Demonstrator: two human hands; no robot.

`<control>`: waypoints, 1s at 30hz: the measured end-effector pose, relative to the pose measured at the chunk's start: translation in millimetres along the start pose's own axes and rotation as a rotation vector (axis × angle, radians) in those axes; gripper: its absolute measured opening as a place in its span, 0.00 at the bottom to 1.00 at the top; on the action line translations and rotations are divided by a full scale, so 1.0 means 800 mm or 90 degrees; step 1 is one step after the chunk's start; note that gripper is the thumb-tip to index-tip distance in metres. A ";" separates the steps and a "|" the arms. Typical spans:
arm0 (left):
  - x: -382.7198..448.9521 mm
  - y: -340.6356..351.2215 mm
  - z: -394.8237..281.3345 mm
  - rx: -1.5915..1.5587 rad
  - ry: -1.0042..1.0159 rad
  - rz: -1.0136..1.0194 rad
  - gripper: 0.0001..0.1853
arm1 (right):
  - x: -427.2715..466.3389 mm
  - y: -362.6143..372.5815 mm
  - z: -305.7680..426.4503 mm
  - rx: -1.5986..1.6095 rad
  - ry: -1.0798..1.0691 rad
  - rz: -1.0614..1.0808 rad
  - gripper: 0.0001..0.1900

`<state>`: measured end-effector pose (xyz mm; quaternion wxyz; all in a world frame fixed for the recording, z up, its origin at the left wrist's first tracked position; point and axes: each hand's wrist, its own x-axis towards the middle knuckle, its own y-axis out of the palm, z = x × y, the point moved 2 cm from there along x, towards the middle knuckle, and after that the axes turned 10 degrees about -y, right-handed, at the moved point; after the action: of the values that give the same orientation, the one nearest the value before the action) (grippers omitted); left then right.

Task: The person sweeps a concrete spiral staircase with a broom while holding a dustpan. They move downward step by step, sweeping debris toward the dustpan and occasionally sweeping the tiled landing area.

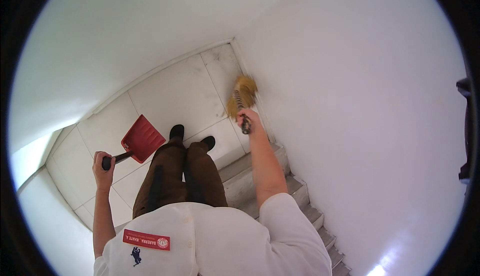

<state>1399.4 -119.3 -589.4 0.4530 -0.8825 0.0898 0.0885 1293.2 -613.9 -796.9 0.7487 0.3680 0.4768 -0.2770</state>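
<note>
My left hand (102,171) grips the dark handle of a red dustpan (143,139), which is held out at the left of my legs. Its ridged pan looks turned upward, and no debris can be made out in it. My right hand (248,120) is closed around the patterned handle of a soft broom (243,94). The broom's yellowish bristles are blurred and lie at the floor's edge, close to the right wall. Grey dirt marks show on the pale floor tiles (221,60) in the corner beyond the bristles.
Steps (300,197) lead away behind me on the right, along a white wall (356,107). Another white wall (131,24) with a baseboard runs along the far side of the landing. My feet in black shoes (177,131) stand on the tiles near the top or bottom step; which, I cannot tell.
</note>
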 end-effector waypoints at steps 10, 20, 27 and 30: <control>0.009 0.033 0.001 0.016 0.007 0.048 0.10 | -0.212 -0.053 -0.051 -0.328 -0.119 -0.119 0.23; -0.002 0.015 0.009 -0.005 -0.016 -0.003 0.10 | -0.063 -0.017 -0.025 -0.360 -0.155 -0.142 0.13; 0.014 0.000 0.009 -0.007 -0.058 -0.030 0.11 | -0.075 0.064 0.000 -0.278 -0.167 -0.060 0.13; 0.017 0.009 0.006 -0.023 -0.062 -0.026 0.11 | -0.148 0.067 0.003 -0.215 -0.179 -0.090 0.16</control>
<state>1410.4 -121.0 -601.0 0.4429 -0.8867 0.0477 0.1236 1289.5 -577.5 -672.4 0.8374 0.1611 0.4318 -0.2939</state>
